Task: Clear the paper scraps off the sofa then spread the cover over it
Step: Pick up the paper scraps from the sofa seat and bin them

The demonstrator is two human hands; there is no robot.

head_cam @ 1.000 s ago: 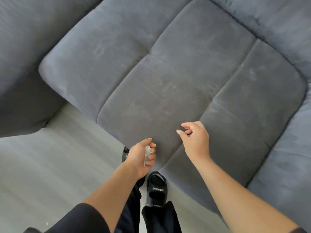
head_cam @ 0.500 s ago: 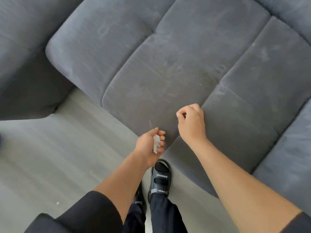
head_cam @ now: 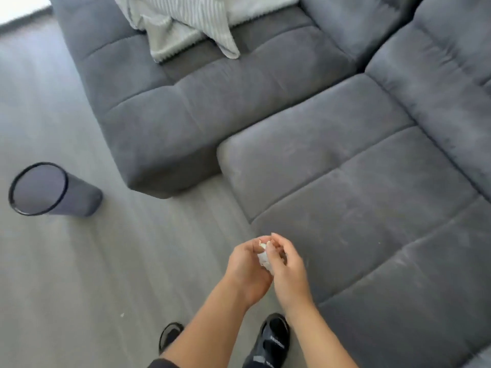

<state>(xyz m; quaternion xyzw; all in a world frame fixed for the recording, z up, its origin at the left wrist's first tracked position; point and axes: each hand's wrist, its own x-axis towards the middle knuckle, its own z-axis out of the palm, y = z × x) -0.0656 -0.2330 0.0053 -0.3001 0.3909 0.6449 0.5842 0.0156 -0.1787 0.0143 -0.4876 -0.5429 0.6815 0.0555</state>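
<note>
Gripping crumpled paper [head_cam: 264, 259], left hand [head_cam: 245, 265] touches right hand [head_cam: 290, 273].

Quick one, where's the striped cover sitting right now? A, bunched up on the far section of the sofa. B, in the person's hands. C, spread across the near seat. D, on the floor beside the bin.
A: the cover lies crumpled on the far part of the sofa, while the left hand and right hand hold paper scraps.
</note>
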